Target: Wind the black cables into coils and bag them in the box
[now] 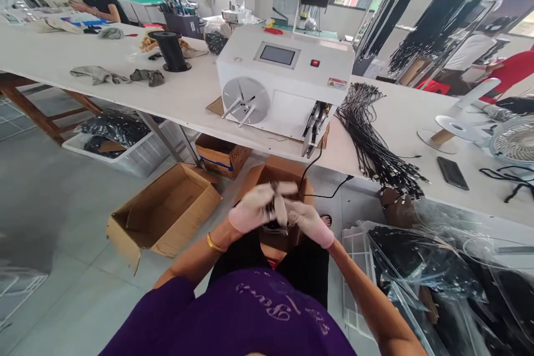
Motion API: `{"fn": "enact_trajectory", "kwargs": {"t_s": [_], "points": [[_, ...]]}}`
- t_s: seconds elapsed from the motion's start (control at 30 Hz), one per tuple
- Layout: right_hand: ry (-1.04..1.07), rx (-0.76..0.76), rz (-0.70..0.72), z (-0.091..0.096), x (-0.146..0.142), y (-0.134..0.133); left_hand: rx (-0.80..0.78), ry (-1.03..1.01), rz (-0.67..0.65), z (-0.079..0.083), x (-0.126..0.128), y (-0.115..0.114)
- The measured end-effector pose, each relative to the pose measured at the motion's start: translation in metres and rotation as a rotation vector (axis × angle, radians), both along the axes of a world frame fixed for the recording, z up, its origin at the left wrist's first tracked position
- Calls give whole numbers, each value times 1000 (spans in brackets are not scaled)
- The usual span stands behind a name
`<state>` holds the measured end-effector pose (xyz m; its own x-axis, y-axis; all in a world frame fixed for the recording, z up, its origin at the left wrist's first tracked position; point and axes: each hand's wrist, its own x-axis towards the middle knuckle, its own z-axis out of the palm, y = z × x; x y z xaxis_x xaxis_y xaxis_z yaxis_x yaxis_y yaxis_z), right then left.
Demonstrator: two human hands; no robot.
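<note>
Both my hands wear pale gloves and meet above an open cardboard box [306,186] between my knees. My left hand [254,208] is closed around a dark, narrow piece [271,212] too blurred to name. Coming in from the right, my right hand [308,223] has its fingers bent together against the left fingers; motion smears the tips. Just beyond, on the table edge, stands a white winding machine [292,80] with a small screen, a grey disc [245,101] with pegs, and a metal feed head [315,128]. A black cable [308,169] hangs below that head.
A bundle of black cables [371,133] lies right of the machine, near a phone [453,172] and a small fan [515,142]. Bagged dark goods [429,272] fill a crate at lower right. Another cardboard box [167,211] sits on the floor at left. A person [104,3] sits far left.
</note>
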<state>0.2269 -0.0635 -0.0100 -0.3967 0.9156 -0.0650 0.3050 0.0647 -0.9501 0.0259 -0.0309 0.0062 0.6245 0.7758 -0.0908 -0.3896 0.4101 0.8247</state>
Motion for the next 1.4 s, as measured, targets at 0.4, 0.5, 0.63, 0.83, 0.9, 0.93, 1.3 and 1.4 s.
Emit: {"fn": "enact_trajectory", "kwargs": {"t_s": [0.4,0.5,0.63,0.83,0.9,0.93,1.3,1.4], "points": [[-187,-7,16,-40,17,15,107,-112,56,-29,-10,20],[-563,300,158,-19,9,15,290,90,195,-32,-1,41],[-972,650,196,25,5,34,401,453,-166,-42,15,47],[-427,225,-90,32,5,44,153,110,-422,-27,16,36],[-196,27,-55,29,3,45,69,44,-409,-22,17,37],[-120,-40,-32,29,3,46,49,19,-395,-21,19,38],[436,-425,-211,33,14,51,249,341,-29,-19,35,50],[426,-324,-290,23,10,55,123,291,-210,-13,37,51]]}}
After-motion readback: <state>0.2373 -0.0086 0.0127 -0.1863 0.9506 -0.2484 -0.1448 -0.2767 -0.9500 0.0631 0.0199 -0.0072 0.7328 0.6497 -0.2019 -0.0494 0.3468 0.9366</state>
